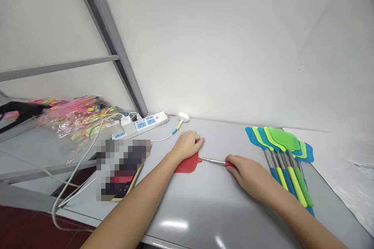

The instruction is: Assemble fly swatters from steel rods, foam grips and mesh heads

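A red fly swatter head (187, 164) lies on the grey table, its short neck pointing right. My left hand (188, 142) covers its upper part, fingers curled over the far edge and thumb sticking out to the right. In my right hand (242, 169) is a metal telescopic handle (214, 161) with a red grip, mostly hidden by the fingers. The rod's thin tip is right at the neck of the red head; whether they touch I cannot tell. To the right lie several fly swatters (283, 140) in blue, yellow-green and green, fanned in a pile.
A phone (128, 179), partly blurred out, lies left of my left forearm. Behind it are a power strip (146, 123) with plugs, white cables and a small white device (183, 116). Plastic-wrapped colourful items (84, 116) fill the left shelf. White sheeting (344, 171) covers the right side.
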`<state>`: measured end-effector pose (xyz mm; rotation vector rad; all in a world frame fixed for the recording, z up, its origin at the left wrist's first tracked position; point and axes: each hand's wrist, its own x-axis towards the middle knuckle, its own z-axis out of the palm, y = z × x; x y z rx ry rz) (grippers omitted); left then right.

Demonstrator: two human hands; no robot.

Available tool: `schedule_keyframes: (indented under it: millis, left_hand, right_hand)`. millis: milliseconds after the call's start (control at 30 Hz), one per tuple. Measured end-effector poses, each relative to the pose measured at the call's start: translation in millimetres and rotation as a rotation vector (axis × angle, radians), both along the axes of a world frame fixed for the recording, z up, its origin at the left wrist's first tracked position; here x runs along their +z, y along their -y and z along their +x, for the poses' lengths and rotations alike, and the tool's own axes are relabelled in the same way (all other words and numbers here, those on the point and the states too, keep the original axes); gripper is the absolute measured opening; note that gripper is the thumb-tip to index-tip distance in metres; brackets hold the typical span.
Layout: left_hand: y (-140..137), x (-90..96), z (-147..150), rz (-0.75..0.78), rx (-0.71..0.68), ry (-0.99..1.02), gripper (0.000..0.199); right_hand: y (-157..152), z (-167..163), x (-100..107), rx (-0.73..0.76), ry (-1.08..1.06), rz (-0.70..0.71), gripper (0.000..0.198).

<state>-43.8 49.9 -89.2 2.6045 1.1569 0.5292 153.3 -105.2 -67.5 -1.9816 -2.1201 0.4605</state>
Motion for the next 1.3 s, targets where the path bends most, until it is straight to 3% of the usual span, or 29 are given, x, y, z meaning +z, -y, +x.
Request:
schedule_keyframes:
  millis: [333, 733, 1300]
  left_hand:
    - [2, 2.0, 2, -0.055, 0.085, 0.037, 0.057]
    - [-4, 4.7, -2, -0.211, 0.221, 0.247, 0.055]
    - [-1, 5.0, 0, -0.295, 0.154, 0.316, 0.051]
  right_hand:
    - [1, 0, 1, 0.061, -0.043, 0.027, 0.023]
    - [0, -5, 9, -0.053, 0.009, 0.132, 0.032]
    - [-1, -1, 2, -0.024, 0.089, 0.173, 0.035]
